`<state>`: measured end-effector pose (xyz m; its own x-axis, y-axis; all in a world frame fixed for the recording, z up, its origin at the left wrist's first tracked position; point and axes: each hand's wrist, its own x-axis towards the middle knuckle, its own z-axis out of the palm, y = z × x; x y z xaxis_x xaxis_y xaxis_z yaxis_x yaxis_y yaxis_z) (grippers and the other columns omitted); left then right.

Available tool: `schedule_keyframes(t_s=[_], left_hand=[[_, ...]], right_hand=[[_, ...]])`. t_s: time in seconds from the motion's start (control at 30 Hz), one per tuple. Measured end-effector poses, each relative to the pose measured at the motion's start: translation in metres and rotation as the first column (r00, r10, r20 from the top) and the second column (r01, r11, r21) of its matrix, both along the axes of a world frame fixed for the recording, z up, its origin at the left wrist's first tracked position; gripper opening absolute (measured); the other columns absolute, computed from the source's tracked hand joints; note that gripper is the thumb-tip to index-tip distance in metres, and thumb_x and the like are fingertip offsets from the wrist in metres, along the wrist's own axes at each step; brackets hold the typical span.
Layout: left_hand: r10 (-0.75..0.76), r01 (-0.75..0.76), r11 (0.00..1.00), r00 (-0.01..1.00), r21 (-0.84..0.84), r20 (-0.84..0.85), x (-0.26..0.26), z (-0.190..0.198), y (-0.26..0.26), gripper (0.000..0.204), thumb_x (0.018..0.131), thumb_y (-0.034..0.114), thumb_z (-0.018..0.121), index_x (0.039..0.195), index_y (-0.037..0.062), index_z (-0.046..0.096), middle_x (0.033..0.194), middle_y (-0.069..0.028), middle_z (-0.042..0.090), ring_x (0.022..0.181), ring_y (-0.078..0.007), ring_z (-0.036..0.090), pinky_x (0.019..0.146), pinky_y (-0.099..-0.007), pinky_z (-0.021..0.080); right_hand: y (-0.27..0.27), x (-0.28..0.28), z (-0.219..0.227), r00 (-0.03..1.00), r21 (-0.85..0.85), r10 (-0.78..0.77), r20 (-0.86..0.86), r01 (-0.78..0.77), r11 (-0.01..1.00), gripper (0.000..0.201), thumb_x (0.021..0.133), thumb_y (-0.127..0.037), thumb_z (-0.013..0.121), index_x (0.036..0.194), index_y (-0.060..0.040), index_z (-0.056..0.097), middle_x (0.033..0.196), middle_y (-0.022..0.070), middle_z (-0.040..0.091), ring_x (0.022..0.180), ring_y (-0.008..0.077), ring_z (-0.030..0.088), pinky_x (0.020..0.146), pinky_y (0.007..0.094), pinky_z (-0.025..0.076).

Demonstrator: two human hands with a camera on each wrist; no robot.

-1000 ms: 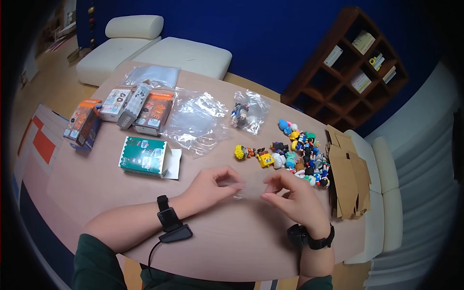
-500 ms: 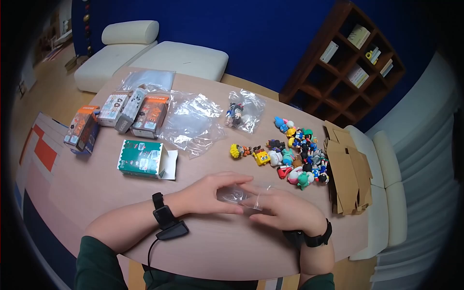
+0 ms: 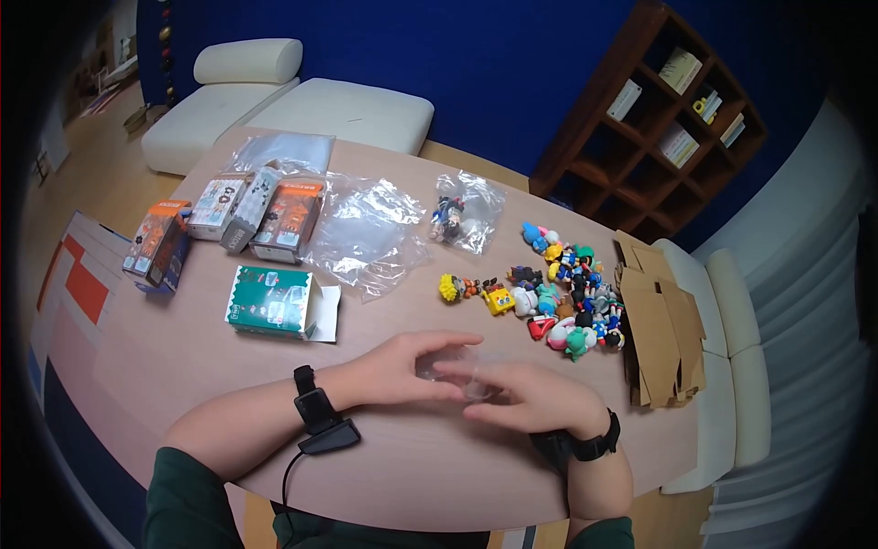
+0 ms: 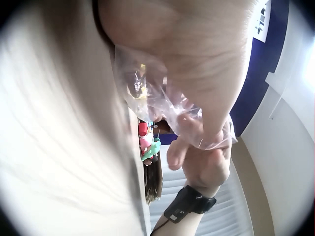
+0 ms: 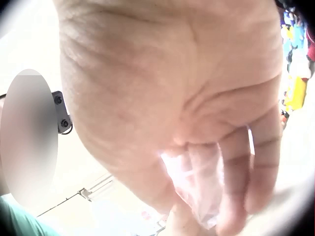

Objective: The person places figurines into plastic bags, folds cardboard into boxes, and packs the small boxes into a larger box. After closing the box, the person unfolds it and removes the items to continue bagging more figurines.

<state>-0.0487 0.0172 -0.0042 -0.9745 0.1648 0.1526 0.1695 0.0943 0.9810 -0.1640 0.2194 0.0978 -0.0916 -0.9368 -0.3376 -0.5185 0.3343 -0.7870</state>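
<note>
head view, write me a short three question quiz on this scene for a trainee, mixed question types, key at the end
1. What is the left hand touching? a) yellow figure b) small clear bag c) orange box

2. True or false: the brown cardboard lies to the right of the pile of figures.

3. Fill in: the box nearest the left hand is mainly ____ in colour.

Key: 1 b; 2 true; 3 green.

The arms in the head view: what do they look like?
The left hand and right hand are ungloved. Dark green sleeves leave the forearms bare, each wearing a black strap with a black device; a thin black cable runs from the left one.
</note>
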Motion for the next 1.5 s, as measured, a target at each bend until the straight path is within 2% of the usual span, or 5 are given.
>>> schedule_keyframes(t_s=[0.17, 0.23, 0.97, 1.23, 1.5], left_hand=[[0.137, -0.206, 0.902, 0.970, 0.378, 0.203, -0.002, -0.003, -0.007, 0.058, 0.091, 0.013, 0.076, 0.143, 0.0043, 0.052, 0.130, -0.0069, 0.063, 0.118, -0.0156, 0.060, 0.102, -0.0320, 0.049], [0.172, -0.251, 0.865, 0.962, 0.435, 0.213, -0.005, -0.011, -0.007, 0.055, 0.093, 0.014, 0.074, 0.142, 0.0042, 0.052, 0.127, -0.0064, 0.063, 0.115, -0.0143, 0.062, 0.098, -0.0306, 0.051], [0.141, -0.187, 0.806, 0.982, 0.561, 0.124, -0.005, -0.014, -0.008, 0.051, 0.098, 0.012, 0.069, 0.145, 0.0036, 0.050, 0.130, -0.0061, 0.062, 0.123, -0.0135, 0.058, 0.104, -0.0306, 0.047], [-0.008, -0.059, 0.887, 0.990, 0.457, 0.143, -0.001, -0.004, -0.007, 0.064, 0.091, 0.025, 0.078, 0.145, 0.0041, 0.050, 0.134, -0.0066, 0.060, 0.121, -0.0149, 0.058, 0.104, -0.0326, 0.046], [-0.083, 0.001, 0.862, 0.987, 0.507, 0.139, 0.006, -0.005, 0.008, 0.058, 0.094, 0.015, 0.075, 0.145, 0.0041, 0.049, 0.130, -0.0041, 0.062, 0.122, -0.0118, 0.057, 0.103, -0.0301, 0.047]], right_hand=[[-0.005, -0.024, -0.027, 0.820, -0.252, -0.312, 0.481, 0.470, 0.846, 0.049, 0.094, -0.012, 0.069, 0.140, -0.0064, 0.054, 0.116, 0.0057, 0.071, 0.106, 0.0167, 0.066, 0.091, 0.0343, 0.052], [-0.013, -0.033, -0.041, 0.776, -0.495, -0.624, -0.094, 0.507, 0.705, 0.055, 0.091, -0.010, 0.070, 0.142, -0.0045, 0.051, 0.125, 0.0100, 0.066, 0.115, 0.0236, 0.063, 0.096, 0.0375, 0.050], [-0.001, -0.010, -0.035, 0.711, -0.071, -0.147, -0.687, 0.135, 0.988, 0.045, 0.078, -0.029, 0.082, 0.116, -0.0103, 0.068, 0.110, 0.0094, 0.063, 0.103, 0.0302, 0.065, 0.088, 0.0410, 0.054], [0.001, -0.010, -0.009, 0.734, -0.428, -0.323, 0.597, 0.632, 0.645, 0.032, 0.099, -0.014, 0.065, 0.125, 0.0007, 0.054, 0.125, 0.0139, 0.066, 0.117, 0.0174, 0.064, 0.098, 0.0328, 0.051], [-0.009, 0.018, -0.008, 0.827, -0.614, -0.525, -0.201, 0.312, 0.725, 0.029, 0.085, -0.022, 0.081, 0.101, -0.0019, 0.068, 0.123, 0.0178, 0.069, 0.115, 0.0291, 0.066, 0.100, 0.0374, 0.049]])
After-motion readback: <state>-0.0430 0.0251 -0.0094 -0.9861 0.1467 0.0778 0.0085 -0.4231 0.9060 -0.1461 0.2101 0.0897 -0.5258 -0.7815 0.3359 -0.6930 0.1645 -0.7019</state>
